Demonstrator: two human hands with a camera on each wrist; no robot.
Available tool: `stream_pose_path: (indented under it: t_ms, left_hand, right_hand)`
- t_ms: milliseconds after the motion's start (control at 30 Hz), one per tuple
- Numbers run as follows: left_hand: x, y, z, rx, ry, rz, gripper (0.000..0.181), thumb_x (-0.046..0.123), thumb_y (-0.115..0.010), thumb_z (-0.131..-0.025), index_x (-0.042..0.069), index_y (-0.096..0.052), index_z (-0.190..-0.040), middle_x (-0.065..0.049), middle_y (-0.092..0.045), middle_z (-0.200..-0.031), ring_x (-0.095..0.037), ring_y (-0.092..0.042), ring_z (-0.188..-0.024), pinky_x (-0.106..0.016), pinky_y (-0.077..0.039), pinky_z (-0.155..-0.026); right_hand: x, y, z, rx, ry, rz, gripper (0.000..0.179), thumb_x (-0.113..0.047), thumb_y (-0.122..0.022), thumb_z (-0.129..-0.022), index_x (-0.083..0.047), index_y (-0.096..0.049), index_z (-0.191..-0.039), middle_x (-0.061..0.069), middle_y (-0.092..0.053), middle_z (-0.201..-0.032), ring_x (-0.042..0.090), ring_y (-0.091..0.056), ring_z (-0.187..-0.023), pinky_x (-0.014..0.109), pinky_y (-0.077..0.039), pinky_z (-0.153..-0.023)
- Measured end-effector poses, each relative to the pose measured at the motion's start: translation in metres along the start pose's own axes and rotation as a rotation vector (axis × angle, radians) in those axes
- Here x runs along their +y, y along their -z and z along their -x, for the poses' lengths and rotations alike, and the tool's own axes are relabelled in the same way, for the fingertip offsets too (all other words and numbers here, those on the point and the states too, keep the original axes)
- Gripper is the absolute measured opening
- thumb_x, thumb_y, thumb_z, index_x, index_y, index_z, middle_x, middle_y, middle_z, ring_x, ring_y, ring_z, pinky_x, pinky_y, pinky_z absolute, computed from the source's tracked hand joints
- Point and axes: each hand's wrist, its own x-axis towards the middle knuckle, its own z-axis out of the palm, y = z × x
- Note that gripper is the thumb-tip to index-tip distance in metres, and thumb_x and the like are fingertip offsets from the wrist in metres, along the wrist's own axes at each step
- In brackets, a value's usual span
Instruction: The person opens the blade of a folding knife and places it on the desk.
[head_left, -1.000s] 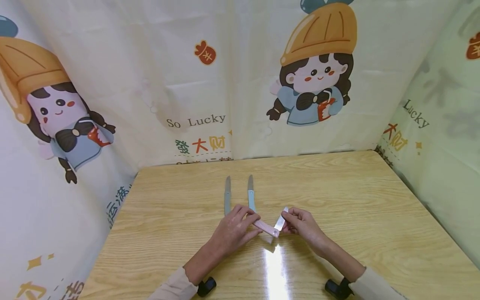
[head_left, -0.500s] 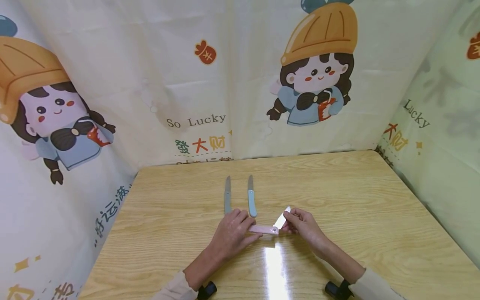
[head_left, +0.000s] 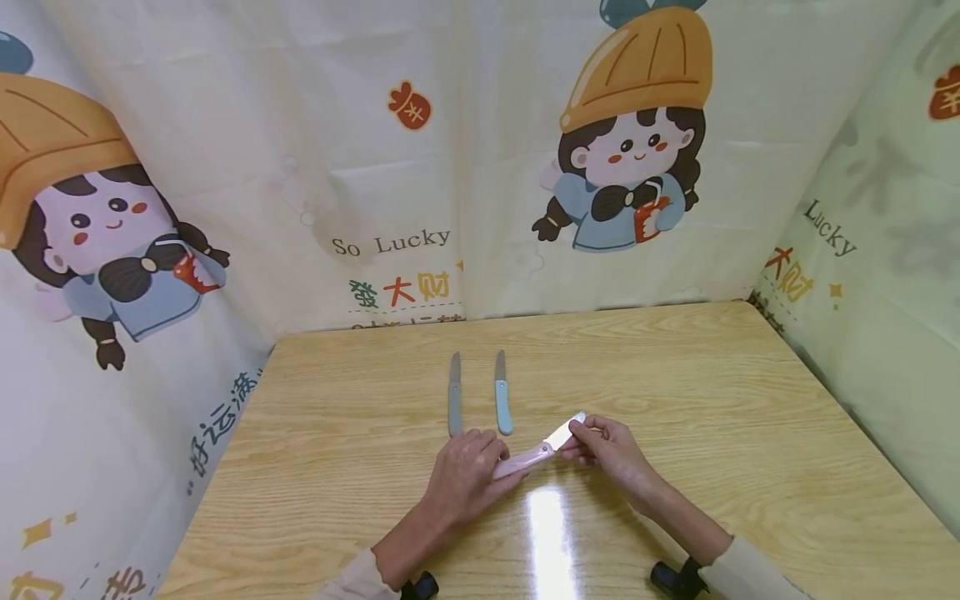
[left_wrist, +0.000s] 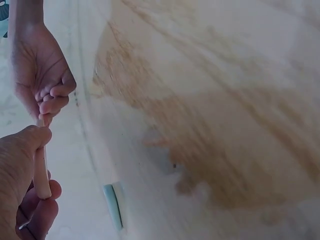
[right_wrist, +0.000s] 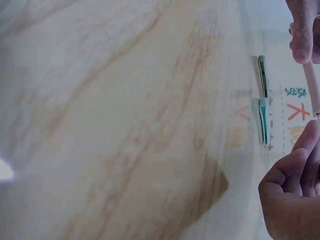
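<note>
A pink-handled folding knife [head_left: 522, 460] is held between both hands above the table, its blade swung out nearly in line with the handle. My left hand [head_left: 467, 477] grips the handle, thumb below and fingers over it. The thumb and fingers of my right hand [head_left: 613, 454] pinch the shiny blade [head_left: 564, 432] near its tip. In the left wrist view the pink handle [left_wrist: 42, 172] sits between thumb and fingers. Beyond the left hand lie a grey-handled knife [head_left: 454, 404] and a light blue-handled knife [head_left: 503, 408], both unfolded, blades pointing away.
The wooden table [head_left: 360, 467] reaches back to a printed curtain [head_left: 495, 167], which also hangs along both sides. A bright light reflection shows on the tabletop in front of the hands. Black wrist camera mounts [head_left: 677, 577] sit below the wrists.
The pink handle has turned from sloping down toward the pivot to sloping up, so the knife has straightened from a sharp bend. My left hand has dropped slightly; the right has barely moved.
</note>
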Motion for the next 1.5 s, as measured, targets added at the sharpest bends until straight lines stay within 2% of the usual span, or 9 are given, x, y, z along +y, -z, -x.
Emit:
stream_pose_path:
  t_ms: [267,467,667,800,900,1033,1200,1333,1500]
  left_hand:
    - [0.007,0.001,-0.002,-0.003,0.037,-0.041,0.033,0.039,-0.09,-0.073,0.015,-0.067,-0.073,0.008,-0.058,-0.064,-0.005,-0.048,-0.053,-0.023,-0.039,-0.051]
    - [0.009,0.003,-0.004,-0.106,0.077,-0.022,0.034,0.043,-0.088,-0.077,0.015,-0.068,-0.077,0.008,-0.06,-0.068,-0.005,-0.05,-0.056,-0.022,-0.04,-0.051]
    - [0.011,0.006,-0.007,-0.208,0.162,0.096,0.027,0.036,-0.087,-0.081,0.014,-0.072,-0.08,0.009,-0.062,-0.073,0.001,-0.048,-0.059,-0.014,-0.039,-0.049]
    - [0.014,0.005,-0.01,-0.235,0.252,0.217,0.022,0.031,-0.084,-0.085,0.014,-0.073,-0.078,0.011,-0.062,-0.07,0.004,-0.046,-0.057,-0.013,-0.037,-0.048]
    - [0.016,0.004,-0.01,-0.239,0.295,0.289,0.019,0.027,-0.081,-0.088,0.014,-0.073,-0.077,0.013,-0.06,-0.068,0.005,-0.046,-0.057,-0.013,-0.038,-0.049]
    - [0.018,0.002,-0.011,-0.224,0.32,0.352,0.018,0.021,-0.076,-0.091,0.013,-0.073,-0.074,0.016,-0.054,-0.063,0.005,-0.043,-0.055,-0.013,-0.035,-0.047]
    - [0.019,0.002,-0.011,-0.23,0.352,0.42,0.022,0.02,-0.07,-0.095,0.014,-0.072,-0.075,0.018,-0.05,-0.061,0.005,-0.039,-0.052,-0.015,-0.034,-0.045]
    - [0.02,0.001,-0.011,-0.25,0.379,0.45,0.023,0.023,-0.067,-0.099,0.013,-0.075,-0.079,0.02,-0.055,-0.063,0.005,-0.042,-0.051,-0.015,-0.035,-0.045]
    - [0.023,0.0,-0.011,-0.281,0.363,0.42,0.029,0.031,-0.063,-0.102,0.015,-0.075,-0.08,0.019,-0.056,-0.067,0.005,-0.042,-0.053,-0.017,-0.035,-0.047]
  right_hand:
    - [-0.002,0.0,0.001,-0.01,-0.014,-0.022,0.029,-0.024,-0.058,-0.106,0.004,-0.059,-0.098,0.015,-0.075,-0.092,0.018,-0.073,-0.083,0.026,-0.054,-0.072]
    - [-0.005,0.0,0.002,0.01,-0.028,-0.043,0.026,-0.022,-0.06,-0.105,0.003,-0.058,-0.096,0.015,-0.075,-0.091,0.018,-0.073,-0.082,0.025,-0.054,-0.07]
    - [-0.005,0.0,0.0,0.034,-0.015,-0.055,0.032,-0.026,-0.06,-0.105,0.006,-0.062,-0.103,0.014,-0.074,-0.092,0.019,-0.072,-0.084,0.027,-0.056,-0.074]
    - [-0.005,-0.001,-0.001,0.035,-0.005,-0.082,0.039,-0.028,-0.058,-0.106,0.009,-0.063,-0.114,0.013,-0.073,-0.095,0.019,-0.071,-0.087,0.029,-0.056,-0.078]
    - [-0.006,-0.003,-0.001,0.007,0.001,-0.098,0.044,-0.029,-0.059,-0.105,0.011,-0.061,-0.123,0.012,-0.072,-0.099,0.019,-0.07,-0.09,0.03,-0.056,-0.081]
    - [-0.004,-0.008,-0.001,-0.063,-0.003,-0.106,0.047,-0.028,-0.06,-0.105,0.011,-0.057,-0.131,0.014,-0.07,-0.106,0.021,-0.069,-0.094,0.031,-0.056,-0.083]
    - [-0.001,-0.013,0.001,-0.147,0.015,-0.094,0.043,-0.022,-0.062,-0.104,0.01,-0.057,-0.131,0.015,-0.069,-0.11,0.026,-0.069,-0.1,0.034,-0.055,-0.086]
    - [-0.002,-0.017,0.002,-0.159,0.032,-0.089,0.043,-0.02,-0.064,-0.103,0.012,-0.055,-0.13,0.017,-0.069,-0.115,0.028,-0.069,-0.103,0.038,-0.055,-0.089]
    - [-0.002,-0.021,-0.001,-0.138,0.029,-0.098,0.039,-0.019,-0.067,-0.101,0.01,-0.053,-0.123,0.017,-0.071,-0.113,0.023,-0.07,-0.099,0.039,-0.056,-0.088]
